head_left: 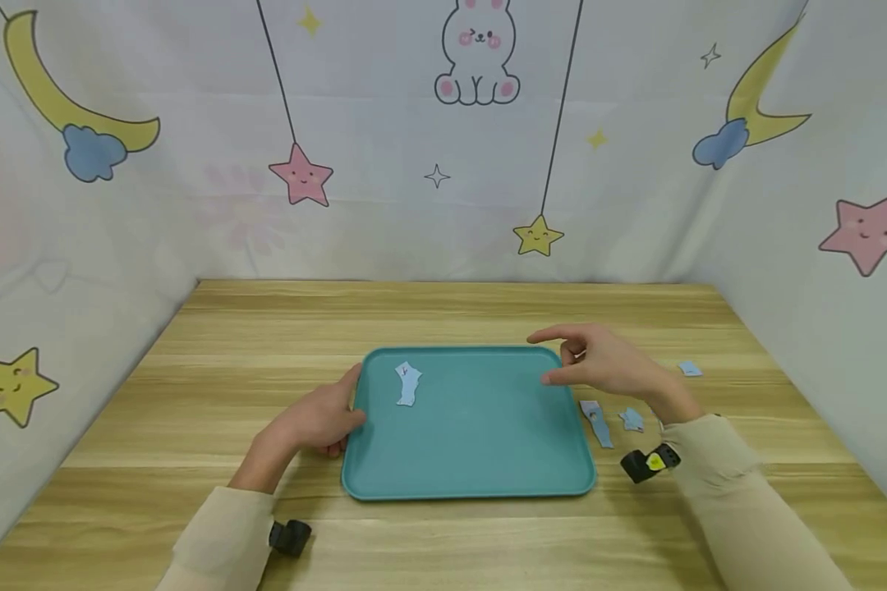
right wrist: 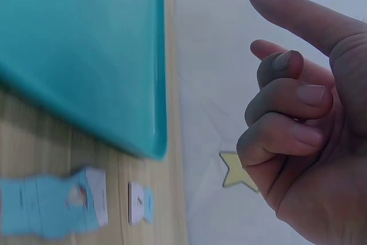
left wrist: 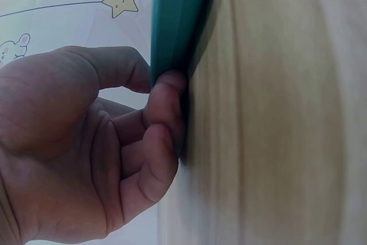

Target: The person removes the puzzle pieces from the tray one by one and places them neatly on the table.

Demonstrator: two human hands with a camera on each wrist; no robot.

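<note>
A teal rectangular tray [head_left: 473,443] lies on the table. My left hand [head_left: 324,419] grips its left rim, thumb on top; in the left wrist view, fingers of the left hand [left wrist: 92,147] curl at the underside of the tray edge [left wrist: 178,15]. One torn strip of light blue paper [head_left: 408,384] lies in the tray's upper left. Over the tray's upper right corner hovers my right hand [head_left: 599,361], index finger and thumb spread apart, other fingers bent, holding nothing. Beside the tray's right side, below that hand, lies a longer torn paper strip [head_left: 597,423].
Two smaller torn paper scraps, one crumpled-looking scrap [head_left: 631,419] and one farther scrap [head_left: 690,368], lie to the right on the wooden table [head_left: 458,542]. A white cloth [head_left: 384,230] printed with stars and moons walls the back and both sides.
</note>
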